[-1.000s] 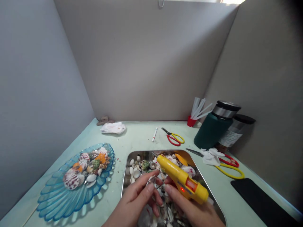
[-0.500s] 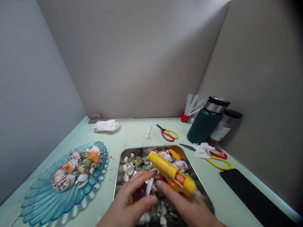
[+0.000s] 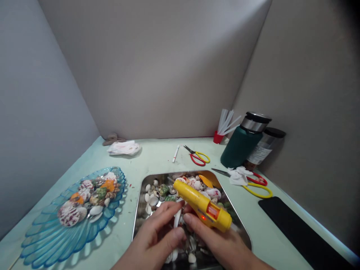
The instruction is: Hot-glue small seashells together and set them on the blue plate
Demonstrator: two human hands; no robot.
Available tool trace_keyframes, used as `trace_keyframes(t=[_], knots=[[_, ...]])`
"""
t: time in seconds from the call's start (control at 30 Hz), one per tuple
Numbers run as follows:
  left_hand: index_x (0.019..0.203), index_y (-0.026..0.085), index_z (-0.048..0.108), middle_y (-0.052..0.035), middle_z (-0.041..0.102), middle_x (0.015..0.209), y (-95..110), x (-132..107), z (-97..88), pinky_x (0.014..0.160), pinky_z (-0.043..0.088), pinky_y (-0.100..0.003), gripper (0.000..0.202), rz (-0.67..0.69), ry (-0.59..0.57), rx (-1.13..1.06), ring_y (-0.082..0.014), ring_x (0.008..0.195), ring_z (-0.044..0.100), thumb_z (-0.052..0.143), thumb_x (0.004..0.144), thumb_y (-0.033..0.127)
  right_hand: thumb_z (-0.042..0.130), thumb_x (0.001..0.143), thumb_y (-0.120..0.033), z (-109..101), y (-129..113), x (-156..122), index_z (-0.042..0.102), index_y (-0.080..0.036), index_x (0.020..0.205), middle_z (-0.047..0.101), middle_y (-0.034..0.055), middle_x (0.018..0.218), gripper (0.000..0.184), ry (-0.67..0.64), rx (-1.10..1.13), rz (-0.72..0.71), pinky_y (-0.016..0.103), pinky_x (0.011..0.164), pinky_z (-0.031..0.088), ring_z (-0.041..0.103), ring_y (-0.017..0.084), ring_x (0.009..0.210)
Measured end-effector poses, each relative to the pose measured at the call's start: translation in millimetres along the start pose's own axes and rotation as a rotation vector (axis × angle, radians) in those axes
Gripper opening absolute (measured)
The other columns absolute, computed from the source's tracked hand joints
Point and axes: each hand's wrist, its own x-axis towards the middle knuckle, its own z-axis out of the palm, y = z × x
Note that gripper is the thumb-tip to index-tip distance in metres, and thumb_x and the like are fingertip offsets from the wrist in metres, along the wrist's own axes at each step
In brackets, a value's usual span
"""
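Observation:
My right hand (image 3: pixel 222 245) grips a yellow glue gun (image 3: pixel 201 206) with a red light on its side, its nozzle pointing up and left over a metal tray (image 3: pixel 138 213) full of several seashells. My left hand (image 3: pixel 157 238) pinches a narrow white shell (image 3: pixel 177 218) between thumb and fingers, right beside the gun's underside. Both hands hover above the near half of the tray. To the left lies a blue glass plate (image 3: pixel 56 240) shaped like a shell, carrying several coloured shells (image 3: pixel 90 198).
Red-and-yellow scissors (image 3: pixel 198 156) and a white pen (image 3: pixel 176 153) lie behind the tray. A second pair of scissors (image 3: pixel 257 185) under a tissue, a green flask (image 3: pixel 242 140), a dark jar (image 3: pixel 264 150), a red cup (image 3: pixel 218 137) and a black phone (image 3: pixel 295 228) stand at the right. Crumpled tissue (image 3: pixel 123 148) sits at the back left.
The view has tilted and shifted a little, so everything sits lower-left in frame. My left hand turned the white shell upright beside the glue gun; the gun stayed over the tray.

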Motion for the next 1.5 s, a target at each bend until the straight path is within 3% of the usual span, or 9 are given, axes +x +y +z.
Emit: trace_keyframes(t=[0.13, 0.27, 0.43, 0.7, 1.03, 1.37, 1.5], knots=[[0.112, 0.031, 0.065, -0.0051, 0.058, 0.125, 0, 0, -0.7, 0.097, 0.04, -0.035, 0.032, -0.027, 0.018, 0.011, -0.0261, 0.118, 0.046, 0.061, 0.08, 0.035, 0.062, 0.074, -0.032, 2, 1, -1, 0.07, -0.02, 0.077, 0.07, 0.0009, 0.066, 0.015, 0.008, -0.005, 0.006, 0.023, 0.059, 0.056, 0.066, 0.018, 0.061], [0.11, 0.03, 0.066, -0.0055, 0.057, 0.123, -2, 1, 2.0, 0.082, 0.049, -0.031, 0.034, -0.076, 0.017, -0.094, -0.0242, 0.103, 0.055, 0.065, 0.076, 0.035, 0.062, 0.074, -0.034, 1, 1, -2, 0.071, -0.019, 0.079, 0.071, 0.0017, 0.069, 0.018, 0.034, -0.068, 0.026, 0.024, 0.062, 0.057, 0.067, 0.02, 0.066], [0.105, 0.025, 0.066, -0.0026, 0.067, 0.083, 1, 1, 8.3, 0.067, 0.048, -0.026, 0.034, -0.174, 0.066, -0.227, -0.0157, 0.069, 0.057, 0.069, 0.072, 0.033, 0.063, 0.073, -0.031, -1, 0, -1, 0.071, -0.018, 0.081, 0.071, 0.0009, 0.07, 0.017, 0.053, -0.089, 0.016, 0.023, 0.062, 0.056, 0.067, 0.019, 0.066], [0.1, 0.024, 0.067, -0.0039, 0.066, 0.095, 1, 2, 7.4, 0.068, 0.047, -0.026, 0.031, -0.173, 0.064, -0.243, -0.018, 0.079, 0.057, 0.071, 0.07, 0.03, 0.061, 0.073, -0.025, 0, -6, 0, 0.069, -0.02, 0.079, 0.071, -0.0008, 0.074, 0.011, 0.008, -0.016, -0.036, 0.023, 0.069, 0.054, 0.067, 0.018, 0.073], [0.094, 0.023, 0.069, -0.003, 0.068, 0.086, 0, 7, 4.0, 0.066, 0.049, -0.026, 0.037, -0.207, 0.103, -0.25, -0.0165, 0.073, 0.058, 0.078, 0.059, 0.025, 0.061, 0.076, -0.03, -2, 2, -1, 0.068, -0.02, 0.085, 0.071, 0.001, 0.079, 0.015, -0.039, -0.051, -0.037, 0.024, 0.068, 0.055, 0.067, 0.019, 0.075], [0.091, 0.022, 0.071, -0.0014, 0.068, 0.076, 0, 7, 5.6, 0.058, 0.046, -0.023, 0.036, -0.201, 0.108, -0.285, -0.0126, 0.061, 0.057, 0.08, 0.056, 0.022, 0.06, 0.079, -0.03, -4, 2, 0, 0.066, -0.02, 0.089, 0.072, 0.001, 0.085, 0.016, -0.099, -0.068, -0.063, 0.024, 0.072, 0.055, 0.067, 0.019, 0.08], [0.099, 0.02, 0.069, -0.0017, 0.068, 0.067, 1, 6, 3.9, 0.058, 0.046, -0.024, 0.039, -0.206, 0.057, -0.291, -0.0136, 0.059, 0.058, 0.077, 0.062, 0.03, 0.061, 0.078, -0.031, -4, 5, -1, 0.066, -0.021, 0.09, 0.071, 0.0016, 0.087, 0.017, -0.07, -0.116, -0.066, 0.025, 0.073, 0.055, 0.066, 0.02, 0.083]])
